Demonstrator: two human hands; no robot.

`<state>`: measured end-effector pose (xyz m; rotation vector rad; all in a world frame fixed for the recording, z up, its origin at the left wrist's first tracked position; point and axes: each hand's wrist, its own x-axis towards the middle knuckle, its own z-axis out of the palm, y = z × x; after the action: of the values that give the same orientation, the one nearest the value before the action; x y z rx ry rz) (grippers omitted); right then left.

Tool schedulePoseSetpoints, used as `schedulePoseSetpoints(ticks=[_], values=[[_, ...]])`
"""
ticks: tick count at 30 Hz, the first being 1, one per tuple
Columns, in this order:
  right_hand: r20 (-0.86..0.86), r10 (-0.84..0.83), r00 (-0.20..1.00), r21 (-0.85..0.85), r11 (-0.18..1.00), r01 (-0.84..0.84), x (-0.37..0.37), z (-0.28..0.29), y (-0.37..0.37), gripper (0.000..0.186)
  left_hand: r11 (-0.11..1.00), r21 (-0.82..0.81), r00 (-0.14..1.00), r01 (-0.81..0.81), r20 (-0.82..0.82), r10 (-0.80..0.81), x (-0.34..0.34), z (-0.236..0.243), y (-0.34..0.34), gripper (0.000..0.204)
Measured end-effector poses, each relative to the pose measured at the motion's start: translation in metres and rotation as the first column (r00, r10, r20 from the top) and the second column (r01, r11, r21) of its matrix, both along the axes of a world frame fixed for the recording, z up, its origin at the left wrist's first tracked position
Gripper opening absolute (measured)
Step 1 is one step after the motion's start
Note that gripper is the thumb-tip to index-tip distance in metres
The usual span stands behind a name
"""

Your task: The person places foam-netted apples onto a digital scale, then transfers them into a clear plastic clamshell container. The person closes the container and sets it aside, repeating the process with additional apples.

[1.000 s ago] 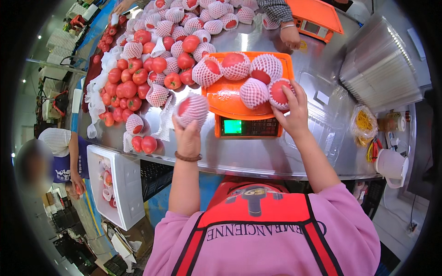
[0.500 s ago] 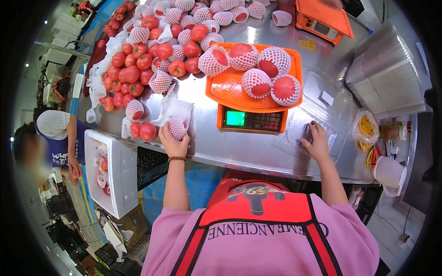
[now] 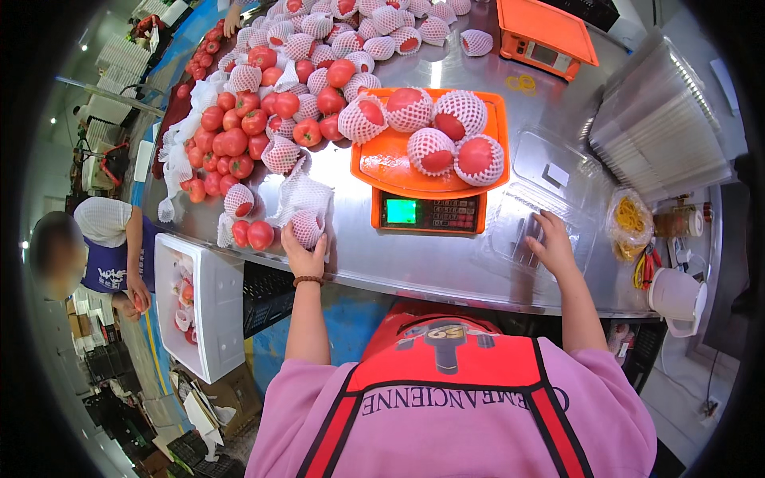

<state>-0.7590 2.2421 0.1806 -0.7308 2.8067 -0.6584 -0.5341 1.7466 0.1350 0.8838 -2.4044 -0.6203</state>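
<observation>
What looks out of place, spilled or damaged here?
Nothing looks spilled or damaged. One netted tomato appears to overhang the left edge of the orange scale tray, while the other four appear within it. Some yellow bands also lie loose on the table, near the far scale.

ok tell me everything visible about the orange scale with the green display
This orange digital scale looks like plastic, with a broad, round-cornered tray above a dark keypad and a lit green display. It stands on the shiny metal table, keypad side facing the near edge. Five foam-netted red tomatoes rest on the tray. The left hand and right hand are off it.
</observation>
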Motion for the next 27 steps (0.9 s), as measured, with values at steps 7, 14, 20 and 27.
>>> schedulePoseSetpoints(ticks=[7, 14, 20, 27], values=[[-0.124, -0.068, 0.990, -0.511, 0.860, -0.005, -0.023, 0.092, -0.090, 0.043, 0.969, 0.173, 0.983, -0.175, -0.025, 0.182, -0.021, 0.018, 0.004, 0.079], [-0.413, 0.336, 0.846, -0.183, 0.880, -0.439, -0.116, 0.148, -0.230, 0.049, 0.936, 0.227, 0.887, 0.269, -0.436, -0.150, -0.078, 0.086, 0.063, 0.075], [-0.098, 0.403, 0.910, 0.095, 0.914, -0.394, -0.152, 0.151, -0.265, 0.071, 0.899, 0.153, 0.819, 0.411, -0.496, -0.290, -0.131, 0.080, 0.086, 0.076], [0.368, 0.348, 0.862, -0.302, 0.922, -0.243, -0.184, 0.116, -0.226, 0.075, 0.908, -0.034, 0.854, 0.417, -0.328, -0.404, -0.154, 0.098, 0.084, 0.087]])
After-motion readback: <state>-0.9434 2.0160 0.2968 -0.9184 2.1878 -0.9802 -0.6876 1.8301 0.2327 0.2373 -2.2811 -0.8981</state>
